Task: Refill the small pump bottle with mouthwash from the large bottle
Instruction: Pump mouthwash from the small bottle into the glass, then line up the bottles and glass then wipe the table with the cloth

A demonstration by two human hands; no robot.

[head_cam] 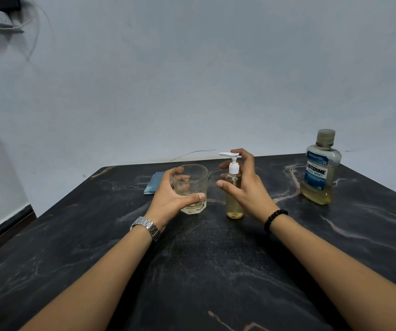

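The small clear pump bottle (233, 206) stands upright mid-table with yellowish liquid in its lower part and a white pump head pointing left. My right hand (247, 187) curls around it, index finger resting on the pump top, thumb and other fingers spread beside the body. Just left of it a clear glass tumbler (192, 185) holds a little pale liquid; my left hand (170, 197) grips its near side. The large Listerine mouthwash bottle (321, 168), capped and partly filled with yellowish liquid, stands apart at the right rear.
A folded blue cloth (152, 183) lies behind the glass at the left. The dark marbled table (204, 271) ends at a pale wall; its left edge drops toward the floor. A thin wire runs along the wall behind the bottle.
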